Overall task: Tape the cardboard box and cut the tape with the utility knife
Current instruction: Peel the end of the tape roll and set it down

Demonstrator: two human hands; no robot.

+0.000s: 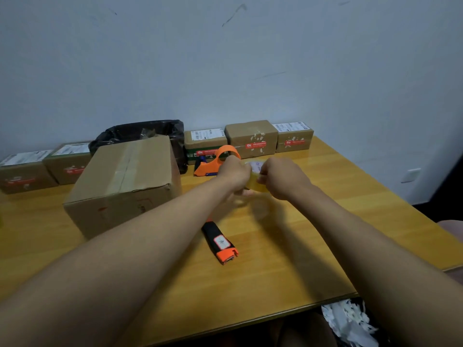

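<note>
A large cardboard box stands on the left of the wooden table, with a strip of tape along its top seam. Both hands hold a roll of clear tape above the table's middle. My left hand grips the roll's left side. Pinching at its right side is my right hand. A black and orange utility knife lies on the table nearer to me, below the hands, untouched.
An orange tape dispenser sits behind my hands. Several small taped parcels line the wall, beside a black bag. Shredded white paper lies below the table's front edge at the right.
</note>
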